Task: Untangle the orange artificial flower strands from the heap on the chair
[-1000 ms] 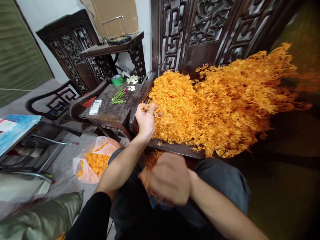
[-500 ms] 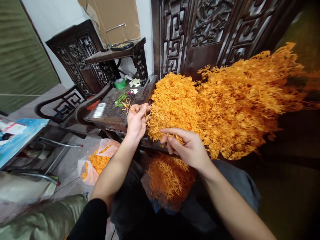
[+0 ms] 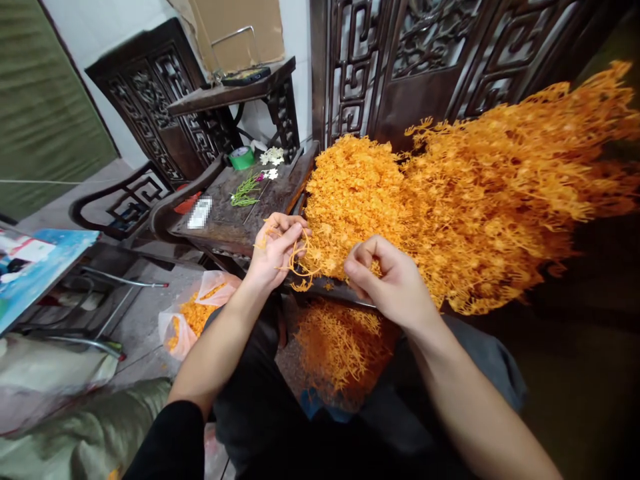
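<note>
My left hand (image 3: 280,250) is closed around a thin orange plastic flower sprig (image 3: 300,270), whose curled stems hang out past the fingertips. To its right, my right hand (image 3: 380,277) has its fingers curled with thumb and forefinger pinched; whatever is between them is too small or hidden to make out. Right behind both hands, a big heap of orange plastic sprigs (image 3: 360,193) covers the dark wooden bench. Between my knees, below the hands, lies a second bunch of orange sprigs (image 3: 340,347), with bare stems showing.
At the left, a pink plastic bag (image 3: 185,333) with orange pieces sits on the floor. On the bench are green tape (image 3: 242,158), a green sprig (image 3: 246,191) and white flowers (image 3: 271,157). A blue-topped folding table (image 3: 75,243) stands at far left.
My right hand has moved slightly right, away from the left hand, and its fingers have curled in; orange pieces no longer show in it. My left hand still holds its sprig.
</note>
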Available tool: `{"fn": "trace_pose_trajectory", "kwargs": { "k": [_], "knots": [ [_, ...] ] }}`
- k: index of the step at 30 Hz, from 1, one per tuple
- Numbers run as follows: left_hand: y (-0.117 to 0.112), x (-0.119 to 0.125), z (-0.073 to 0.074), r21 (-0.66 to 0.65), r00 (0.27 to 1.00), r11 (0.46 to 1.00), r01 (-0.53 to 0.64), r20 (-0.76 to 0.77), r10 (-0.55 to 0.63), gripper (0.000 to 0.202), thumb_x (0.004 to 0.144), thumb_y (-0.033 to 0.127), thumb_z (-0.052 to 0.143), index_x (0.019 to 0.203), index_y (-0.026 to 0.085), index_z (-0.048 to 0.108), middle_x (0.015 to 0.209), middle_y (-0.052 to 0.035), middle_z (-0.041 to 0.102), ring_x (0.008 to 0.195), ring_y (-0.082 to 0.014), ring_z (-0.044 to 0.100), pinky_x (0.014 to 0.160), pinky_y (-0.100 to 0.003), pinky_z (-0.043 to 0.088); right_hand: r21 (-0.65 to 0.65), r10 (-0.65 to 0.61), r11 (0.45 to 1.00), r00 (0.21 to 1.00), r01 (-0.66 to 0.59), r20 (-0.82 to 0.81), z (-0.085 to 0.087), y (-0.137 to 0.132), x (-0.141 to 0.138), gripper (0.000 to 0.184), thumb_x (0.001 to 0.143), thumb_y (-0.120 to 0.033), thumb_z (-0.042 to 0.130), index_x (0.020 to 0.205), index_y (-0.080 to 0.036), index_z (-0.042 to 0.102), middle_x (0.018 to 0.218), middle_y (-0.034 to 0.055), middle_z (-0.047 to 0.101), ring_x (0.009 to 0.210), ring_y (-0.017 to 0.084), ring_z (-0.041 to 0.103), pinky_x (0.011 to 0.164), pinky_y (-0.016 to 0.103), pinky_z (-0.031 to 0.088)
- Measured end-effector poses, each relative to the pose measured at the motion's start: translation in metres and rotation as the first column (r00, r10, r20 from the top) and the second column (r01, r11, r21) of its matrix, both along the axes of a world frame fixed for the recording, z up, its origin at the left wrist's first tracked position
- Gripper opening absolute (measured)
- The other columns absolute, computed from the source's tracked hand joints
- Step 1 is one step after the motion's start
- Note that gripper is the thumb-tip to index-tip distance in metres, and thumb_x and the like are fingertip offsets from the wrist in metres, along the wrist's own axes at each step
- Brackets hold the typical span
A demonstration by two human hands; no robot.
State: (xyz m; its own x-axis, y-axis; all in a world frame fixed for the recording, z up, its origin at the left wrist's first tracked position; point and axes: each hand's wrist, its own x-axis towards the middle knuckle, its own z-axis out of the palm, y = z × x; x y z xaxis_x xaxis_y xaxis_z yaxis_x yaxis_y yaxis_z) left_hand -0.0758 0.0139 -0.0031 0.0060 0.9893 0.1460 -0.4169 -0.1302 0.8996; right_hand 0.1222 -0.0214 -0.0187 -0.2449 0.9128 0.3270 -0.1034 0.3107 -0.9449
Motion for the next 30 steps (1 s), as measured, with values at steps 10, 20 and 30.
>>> {"fn": "trace_pose_trajectory", "kwargs": {
  "k": [10,20,30],
  "knots": [
    [-0.009,0.009,-0.01,-0.014,0.954,0.988,0.153,-0.258,-0.151,0.053,0.066,0.025,0.093,0.108,0.022,0.061,0.105,-0.0044,0.069,0.085,-0.0137,0.066,0.072,-0.024,0.053,0.484,-0.378,0.848,0.885,0.215,0.27,-0.019,0.006,-0.019,0.007,0.098,-0.021,0.062,0.093,-0.02,0.067,0.09,0.0052,0.074,0.082,0.018,0.07,0.075,0.032,0.052],
    [-0.014,0.007,0.002,-0.116,0.754,0.95,0.291,-0.583,-0.302,0.021,0.077,0.028,0.084,0.083,0.017,0.067,0.068,-0.0028,0.069,0.055,-0.0137,0.061,0.052,-0.024,0.046,0.178,-0.424,0.878,0.894,0.445,-0.143,-0.023,0.01,-0.018,0.026,0.099,-0.045,0.061,0.087,-0.024,0.051,0.076,0.0006,0.057,0.061,0.014,0.055,0.057,0.031,0.046],
    [0.01,-0.002,-0.002,-0.098,0.981,0.99,0.098,-0.158,-0.113,0.04,0.069,0.029,0.091,0.085,0.018,0.056,0.085,-0.0032,0.074,0.058,-0.0073,0.058,0.052,-0.019,0.042,0.066,-0.186,0.979,0.978,0.192,-0.096,0.009,0.015,0.023,0.013,0.097,-0.035,0.066,0.097,-0.022,0.067,0.097,0.0067,0.073,0.066,0.015,0.066,0.049,0.028,0.051]
  ]
}}
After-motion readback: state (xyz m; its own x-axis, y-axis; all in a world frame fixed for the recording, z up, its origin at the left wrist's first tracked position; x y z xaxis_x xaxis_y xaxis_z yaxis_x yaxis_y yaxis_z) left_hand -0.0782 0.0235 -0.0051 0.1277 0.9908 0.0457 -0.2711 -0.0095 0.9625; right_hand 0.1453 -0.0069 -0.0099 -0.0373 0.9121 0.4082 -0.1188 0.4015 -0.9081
